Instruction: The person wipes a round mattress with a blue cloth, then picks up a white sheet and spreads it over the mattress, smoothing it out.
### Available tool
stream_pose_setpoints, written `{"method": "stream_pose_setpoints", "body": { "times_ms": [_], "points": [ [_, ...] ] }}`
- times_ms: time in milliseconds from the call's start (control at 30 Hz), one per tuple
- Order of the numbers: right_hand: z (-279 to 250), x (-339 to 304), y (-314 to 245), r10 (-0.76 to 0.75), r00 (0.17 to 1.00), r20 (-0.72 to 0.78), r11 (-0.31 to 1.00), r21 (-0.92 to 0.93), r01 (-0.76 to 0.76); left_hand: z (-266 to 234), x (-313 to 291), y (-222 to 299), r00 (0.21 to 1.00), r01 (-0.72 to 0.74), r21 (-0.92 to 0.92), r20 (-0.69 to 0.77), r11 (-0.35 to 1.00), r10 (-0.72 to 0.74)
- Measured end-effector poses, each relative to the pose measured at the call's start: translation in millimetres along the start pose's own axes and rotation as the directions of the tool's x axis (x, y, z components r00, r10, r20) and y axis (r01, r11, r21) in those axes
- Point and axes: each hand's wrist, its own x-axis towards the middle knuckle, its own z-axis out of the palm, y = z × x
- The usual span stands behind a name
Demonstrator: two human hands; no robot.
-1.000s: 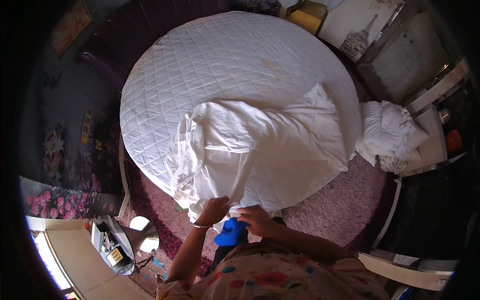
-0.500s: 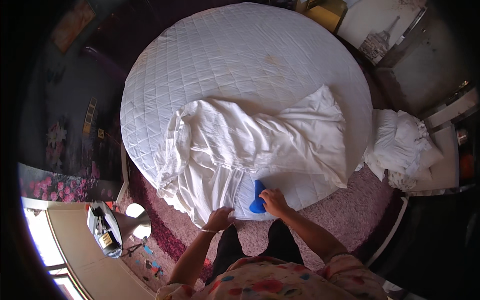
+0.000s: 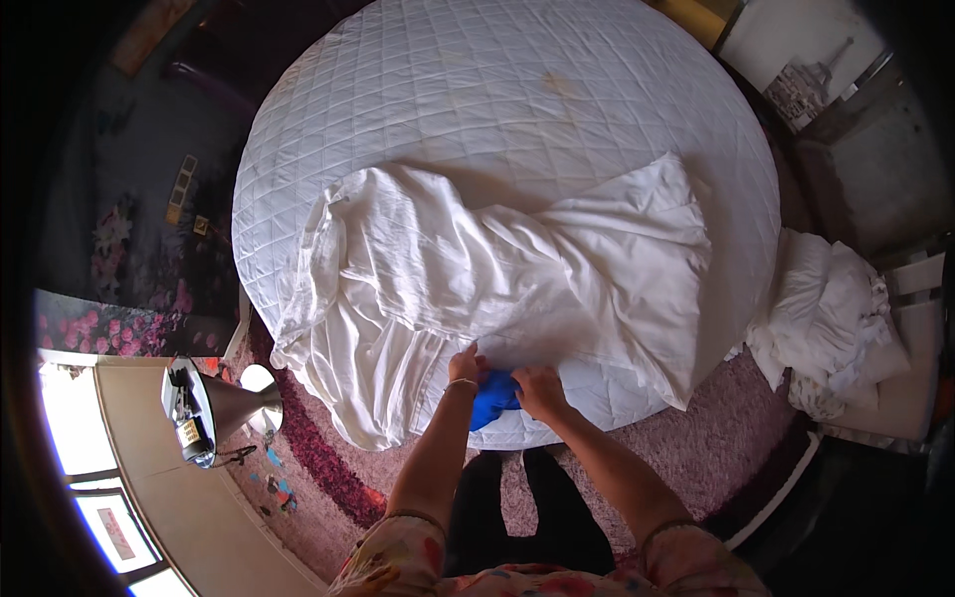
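A bunched blue cloth (image 3: pixel 492 401) hangs between my two hands at the near edge of the round bed. My right hand (image 3: pixel 540 392) is closed on its right side. At the cloth's upper left, my left hand (image 3: pixel 466 367) has its fingers curled against it, with one finger pointing up toward the sheet; part of its grip is hidden. Just beyond both hands, a rumpled white sheet (image 3: pixel 448 264) lies across the near half of the bed, and its left part drapes over the edge.
The quilted white mattress (image 3: pixel 428 95) has faint yellowish stains. White bedding (image 3: pixel 831 308) is piled at the right. On the left stands a small table (image 3: pixel 194 418) with a telephone (image 3: pixel 189 431). A pink rug (image 3: pixel 696 453) surrounds the bed, with small coloured bits scattered near the table.
My left hand has moved up and right to the blue cloth. The cloth has gone from hanging flat in my right hand to bunched between both hands. The view has shifted closer over the bed.
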Motion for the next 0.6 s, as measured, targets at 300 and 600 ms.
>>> {"method": "stream_pose_setpoints", "body": {
  "times_ms": [300, 600],
  "points": [
    [-17.8, -19.4, 7.9, -0.003, 0.989, -0.148, 0.996, -0.085, -0.009, 34.5, -60.1, 40.9, 0.958, -0.138, -0.491, 0.154, 0.86, 0.242],
    [-69.8, -28.9, 13.0, 0.108, 0.92, -0.377, 0.98, -0.116, -0.163, 42.1, -233.1, 124.1, 0.721, -0.206, -0.456, 0.528, 0.866, 0.449]
  ]
}}
